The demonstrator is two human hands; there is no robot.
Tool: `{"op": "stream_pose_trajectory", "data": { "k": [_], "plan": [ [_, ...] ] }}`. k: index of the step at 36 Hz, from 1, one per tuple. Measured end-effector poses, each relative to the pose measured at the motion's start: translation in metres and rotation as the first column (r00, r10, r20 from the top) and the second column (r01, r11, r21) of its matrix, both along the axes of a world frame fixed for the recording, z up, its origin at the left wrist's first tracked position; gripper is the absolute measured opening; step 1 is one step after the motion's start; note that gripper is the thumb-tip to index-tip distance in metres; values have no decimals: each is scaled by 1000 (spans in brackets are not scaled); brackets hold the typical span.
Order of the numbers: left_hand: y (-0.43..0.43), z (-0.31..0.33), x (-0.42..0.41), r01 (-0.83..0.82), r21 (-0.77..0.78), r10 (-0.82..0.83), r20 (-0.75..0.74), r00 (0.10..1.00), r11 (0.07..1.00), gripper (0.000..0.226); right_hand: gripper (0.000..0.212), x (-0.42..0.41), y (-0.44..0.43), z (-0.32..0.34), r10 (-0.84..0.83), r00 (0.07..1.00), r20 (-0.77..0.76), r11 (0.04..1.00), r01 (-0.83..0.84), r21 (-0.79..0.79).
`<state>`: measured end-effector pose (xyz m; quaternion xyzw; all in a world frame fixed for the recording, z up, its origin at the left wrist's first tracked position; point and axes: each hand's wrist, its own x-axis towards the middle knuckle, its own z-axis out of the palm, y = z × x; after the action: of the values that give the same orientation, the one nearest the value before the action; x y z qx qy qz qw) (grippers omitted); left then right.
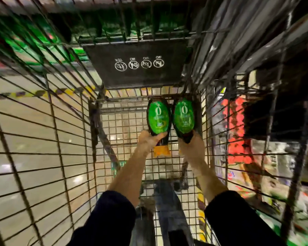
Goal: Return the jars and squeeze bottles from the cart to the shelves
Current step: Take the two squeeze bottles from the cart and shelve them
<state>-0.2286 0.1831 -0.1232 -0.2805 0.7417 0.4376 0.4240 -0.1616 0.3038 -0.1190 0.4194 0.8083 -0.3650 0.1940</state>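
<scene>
Two dark squeeze bottles with green oval labels lie side by side at the far end of the wire cart's floor (pixel 124 125). My left hand (pixel 147 141) is closed around the lower part of the left squeeze bottle (pixel 158 118), just above its orange cap. My right hand (pixel 192 144) grips the lower end of the right squeeze bottle (pixel 183 117). Both arms reach deep into the cart, in dark sleeves pushed up to the elbows.
Wire cart walls rise on the left (pixel 43 139) and right (pixel 247 130). A black child-seat flap with white pictograms (pixel 137 66) hangs above the bottles. Shelves with red and colourful goods (pixel 238 132) blur past the right wall. Pale floor shows through the mesh.
</scene>
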Motion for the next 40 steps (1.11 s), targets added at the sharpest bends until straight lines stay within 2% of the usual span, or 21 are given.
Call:
{"op": "stream_pose_trajectory", "data": {
  "k": [5,8,14,15,19,22,25,29,32,35,40],
  "plan": [
    [0,4,-7,9,55,-10,19,1000,998,42,46,-3,7,-9,-60,998,16,997,61,-55],
    [-2,3,-8,17,56,-20,62,998,998,26,50,-6,11,-12,-108,994,6,990,108,-87],
    [-10,6,-12,27,72,-33,89,995,997,27,52,-15,16,-21,-183,981,62,975,189,-120],
    [-12,7,-12,28,80,-36,98,994,996,28,53,-16,16,-23,-198,978,63,971,205,-120],
    [-20,7,-12,-14,97,-2,166,986,995,61,57,-18,18,-27,-296,953,61,940,302,-161],
    [-25,9,-12,-40,104,21,183,983,994,56,62,-20,16,-29,-324,942,90,915,336,-222],
    [-31,12,-11,-47,124,22,198,980,991,53,63,-24,12,-29,-284,949,139,921,310,-235],
    [-41,15,-10,-75,125,49,204,978,989,67,64,-31,5,-20,-264,948,177,916,303,-261],
    [-46,17,-8,-91,88,74,182,981,992,65,59,-31,-1,-10,-237,954,182,918,281,-280],
    [-50,20,-6,-140,84,121,200,972,987,71,57,-30,-6,-1,-281,945,167,908,319,-274],
    [-54,41,6,-188,57,174,190,966,981,35,63,-26,-6,15,-406,895,186,831,447,-333]
  ]
}}
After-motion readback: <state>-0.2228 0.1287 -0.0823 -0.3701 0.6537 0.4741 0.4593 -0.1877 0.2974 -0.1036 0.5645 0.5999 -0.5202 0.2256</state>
